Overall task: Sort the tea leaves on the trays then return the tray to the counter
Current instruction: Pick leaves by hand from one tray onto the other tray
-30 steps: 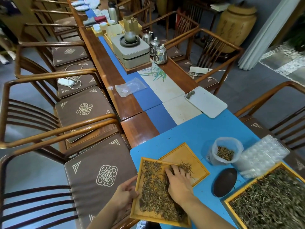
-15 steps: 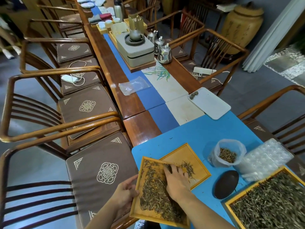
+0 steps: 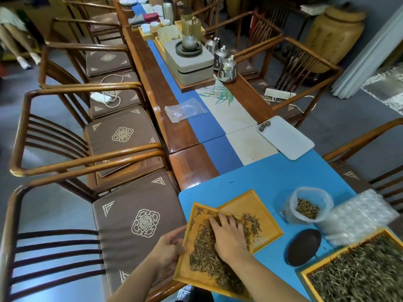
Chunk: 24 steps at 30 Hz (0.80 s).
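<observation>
A yellow wooden tray point(image 3: 192, 273) of dry tea leaves point(image 3: 205, 256) rests tilted over the blue mat's near left corner. My left hand point(image 3: 169, 247) grips its left rim. My right hand point(image 3: 229, 236) lies flat on the leaves with its fingers spread towards the far edge. Under the far corner sits a second yellow tray point(image 3: 261, 210), almost bare, with a small heap of leaves point(image 3: 254, 223) by my fingertips. A third tray point(image 3: 357, 273) heaped with leaves fills the bottom right.
A plastic bag of leaves point(image 3: 307, 205), a dark oval dish point(image 3: 304, 247) and a clear blister tray point(image 3: 357, 216) stand to the right. A white tray point(image 3: 287, 140) lies farther up the table. A tea set point(image 3: 192, 59) lies beyond. Wooden chairs point(image 3: 130, 219) line both sides.
My right hand has slid a little towards the tray's far edge over the leaves. My left hand keeps its grip on the rim. The view has tipped slightly.
</observation>
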Tool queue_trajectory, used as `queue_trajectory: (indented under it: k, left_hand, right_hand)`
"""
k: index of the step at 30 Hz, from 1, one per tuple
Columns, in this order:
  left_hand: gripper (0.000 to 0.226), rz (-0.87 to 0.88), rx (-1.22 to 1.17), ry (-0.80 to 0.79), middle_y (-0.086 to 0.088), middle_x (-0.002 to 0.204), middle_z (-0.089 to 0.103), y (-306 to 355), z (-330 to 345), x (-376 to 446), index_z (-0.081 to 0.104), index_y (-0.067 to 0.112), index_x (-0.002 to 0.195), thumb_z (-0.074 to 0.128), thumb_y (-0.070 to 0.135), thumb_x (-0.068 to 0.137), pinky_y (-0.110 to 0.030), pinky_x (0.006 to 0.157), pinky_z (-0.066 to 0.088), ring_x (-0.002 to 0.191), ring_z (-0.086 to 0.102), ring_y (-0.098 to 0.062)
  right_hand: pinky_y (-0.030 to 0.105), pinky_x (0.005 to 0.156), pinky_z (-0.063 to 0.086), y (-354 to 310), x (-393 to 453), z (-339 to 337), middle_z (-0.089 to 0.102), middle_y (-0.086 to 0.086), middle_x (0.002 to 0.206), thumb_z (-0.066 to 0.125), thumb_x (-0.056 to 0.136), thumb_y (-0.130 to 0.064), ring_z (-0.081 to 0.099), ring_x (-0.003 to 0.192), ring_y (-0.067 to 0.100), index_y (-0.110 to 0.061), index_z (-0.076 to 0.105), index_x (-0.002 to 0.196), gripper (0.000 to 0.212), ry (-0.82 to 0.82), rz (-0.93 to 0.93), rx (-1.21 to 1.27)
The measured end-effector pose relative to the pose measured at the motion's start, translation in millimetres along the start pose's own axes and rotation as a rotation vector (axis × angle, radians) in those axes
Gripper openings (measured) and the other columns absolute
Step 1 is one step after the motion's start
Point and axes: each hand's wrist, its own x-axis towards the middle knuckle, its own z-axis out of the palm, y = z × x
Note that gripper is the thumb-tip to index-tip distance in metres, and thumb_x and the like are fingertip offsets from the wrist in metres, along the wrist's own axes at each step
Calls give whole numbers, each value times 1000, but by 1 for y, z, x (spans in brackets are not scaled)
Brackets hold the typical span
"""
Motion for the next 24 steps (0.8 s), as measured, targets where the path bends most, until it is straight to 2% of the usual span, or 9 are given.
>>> queue_trajectory:
  k: [2, 5, 10, 12, 16, 18, 20, 22, 24]
  left_hand:
    - [69, 3, -2, 9, -40, 118, 63, -2, -1, 3, 53, 9, 137, 47, -29, 80, -81, 99, 32, 113, 54, -65]
    - [70, 1, -61, 7, -45, 116, 61, -6, -1, 9, 53, 6, 136, 45, -33, 78, -81, 95, 36, 108, 57, -63]
    - [66, 4, -99, 0, -50, 120, 54, -8, 1, 13, 55, 4, 132, 43, -35, 79, -78, 95, 39, 110, 57, -63]
    - [65, 7, -80, 15, -45, 119, 58, -7, 4, 12, 60, 8, 125, 42, -34, 79, -77, 95, 40, 111, 57, -62]
    - [65, -5, -44, 61, -31, 107, 69, -4, 6, 11, 62, 15, 122, 43, -31, 80, -69, 93, 49, 106, 65, -54]
    - [68, -2, -12, 92, -37, 108, 67, -5, 5, 11, 60, 14, 128, 42, -30, 80, -64, 98, 42, 107, 62, -58]
    - [72, 13, 30, 117, -46, 121, 55, -5, 6, 10, 57, 13, 136, 41, -28, 80, -63, 96, 31, 108, 54, -63]
    - [72, 15, 30, 133, -48, 124, 52, -5, 7, 8, 55, 12, 138, 39, -29, 80, -70, 96, 29, 108, 53, -63]
    - [71, 13, 33, 136, -44, 123, 57, -3, 7, 8, 56, 13, 135, 38, -29, 81, -80, 100, 24, 112, 53, -66]
  right_hand:
    - [55, 115, 18, 12, -3, 1, 19, 6, 158, 54, 90, -13, 20, 142, 35, -29, 17, 153, 75, -18, 58, 28]
    - [54, 114, 21, 29, -7, 0, 16, 5, 160, 53, 90, -11, 22, 142, 35, -27, 15, 154, 76, -23, 129, 56]
    - [53, 112, 22, 25, -22, 6, 17, 2, 160, 51, 88, -10, 21, 141, 34, -36, 11, 152, 80, -35, 15, 77]
    - [53, 113, 21, 21, -25, 11, 15, 2, 161, 49, 89, -11, 18, 142, 35, -37, 12, 152, 78, -57, -13, 61]
    - [54, 115, 20, 31, -21, 13, 12, 5, 163, 54, 89, -10, 17, 145, 35, -33, 10, 154, 82, -91, 74, 45]
    - [54, 115, 19, 40, -18, 11, 10, 6, 163, 54, 88, -5, 18, 145, 35, -30, 7, 155, 85, -108, 112, 57]
    - [54, 116, 19, 49, -16, 10, 7, 6, 164, 52, 88, -1, 16, 146, 35, -28, 6, 155, 85, -125, 150, 88]
    - [53, 117, 19, 54, -17, 10, 6, 6, 164, 50, 89, 0, 14, 147, 35, -27, 7, 155, 84, -115, 168, 128]
    - [53, 117, 19, 51, -18, 12, 7, 5, 164, 50, 88, -1, 13, 147, 35, -28, 8, 155, 83, -85, 147, 151]
